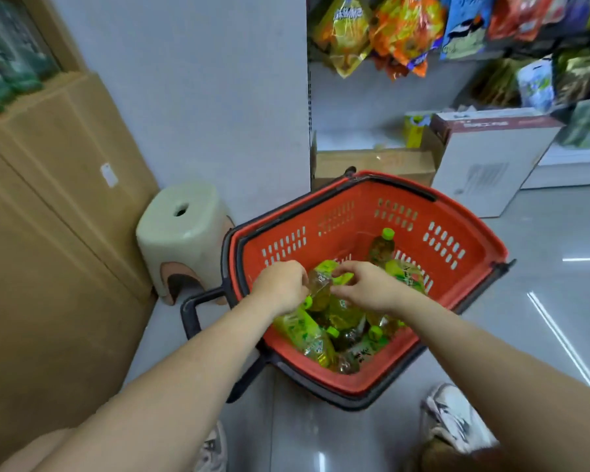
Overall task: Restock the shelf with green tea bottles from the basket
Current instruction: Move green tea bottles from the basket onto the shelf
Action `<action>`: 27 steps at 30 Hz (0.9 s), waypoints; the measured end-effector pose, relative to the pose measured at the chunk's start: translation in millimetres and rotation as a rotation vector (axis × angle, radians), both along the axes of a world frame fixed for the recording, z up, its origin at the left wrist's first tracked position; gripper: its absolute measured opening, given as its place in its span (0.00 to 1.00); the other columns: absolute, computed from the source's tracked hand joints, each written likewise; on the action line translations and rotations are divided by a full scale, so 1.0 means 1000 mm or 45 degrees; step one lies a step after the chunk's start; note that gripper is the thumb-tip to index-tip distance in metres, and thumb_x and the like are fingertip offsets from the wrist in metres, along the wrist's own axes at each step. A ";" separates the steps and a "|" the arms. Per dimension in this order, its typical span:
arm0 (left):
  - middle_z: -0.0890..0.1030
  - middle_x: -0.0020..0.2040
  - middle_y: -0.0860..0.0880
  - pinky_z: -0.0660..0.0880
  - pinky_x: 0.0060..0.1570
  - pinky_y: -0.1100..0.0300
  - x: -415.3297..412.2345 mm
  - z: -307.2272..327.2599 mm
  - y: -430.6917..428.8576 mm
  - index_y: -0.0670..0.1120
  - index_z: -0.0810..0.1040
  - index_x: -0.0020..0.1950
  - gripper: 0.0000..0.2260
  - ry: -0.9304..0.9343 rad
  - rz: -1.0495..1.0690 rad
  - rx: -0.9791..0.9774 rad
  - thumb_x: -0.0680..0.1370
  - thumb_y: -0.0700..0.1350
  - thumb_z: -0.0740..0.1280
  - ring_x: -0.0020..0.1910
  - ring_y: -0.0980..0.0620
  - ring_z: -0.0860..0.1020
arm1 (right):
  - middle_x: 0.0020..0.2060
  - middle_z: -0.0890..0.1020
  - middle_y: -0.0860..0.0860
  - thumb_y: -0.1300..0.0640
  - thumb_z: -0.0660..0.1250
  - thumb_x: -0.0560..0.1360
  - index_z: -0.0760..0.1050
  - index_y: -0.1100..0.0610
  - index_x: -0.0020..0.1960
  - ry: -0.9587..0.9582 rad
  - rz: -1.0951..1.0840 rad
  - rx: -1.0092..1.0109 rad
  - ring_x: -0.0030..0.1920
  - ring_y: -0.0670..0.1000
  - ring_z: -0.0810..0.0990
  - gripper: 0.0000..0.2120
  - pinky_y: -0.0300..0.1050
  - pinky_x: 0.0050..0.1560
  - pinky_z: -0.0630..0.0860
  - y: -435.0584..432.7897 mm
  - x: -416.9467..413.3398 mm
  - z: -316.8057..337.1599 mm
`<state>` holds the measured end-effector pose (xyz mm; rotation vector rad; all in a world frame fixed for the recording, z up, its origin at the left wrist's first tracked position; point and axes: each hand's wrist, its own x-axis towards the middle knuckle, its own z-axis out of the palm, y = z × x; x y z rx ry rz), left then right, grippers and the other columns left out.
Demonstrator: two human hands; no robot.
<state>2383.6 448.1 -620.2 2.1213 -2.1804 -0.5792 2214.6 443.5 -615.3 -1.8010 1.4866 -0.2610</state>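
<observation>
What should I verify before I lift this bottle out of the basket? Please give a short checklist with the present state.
1. Left hand grips the raised bottle: ok.
2. Right hand holds the same bottle: ok.
3. Its cap is closed: cannot tell.
4. Black handle lies folded on the basket rim, way up free: ok.
5. Upright bottle stands apart from both hands: ok.
6. Free place on the tea shelf: cannot tell, not in view.
</observation>
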 end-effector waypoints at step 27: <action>0.82 0.38 0.55 0.76 0.43 0.58 -0.011 -0.006 -0.085 0.53 0.83 0.40 0.08 0.139 -0.049 -0.251 0.67 0.56 0.70 0.41 0.55 0.78 | 0.79 0.47 0.45 0.35 0.76 0.56 0.39 0.30 0.73 -0.285 0.185 0.206 0.78 0.51 0.42 0.58 0.63 0.75 0.50 -0.091 -0.019 -0.064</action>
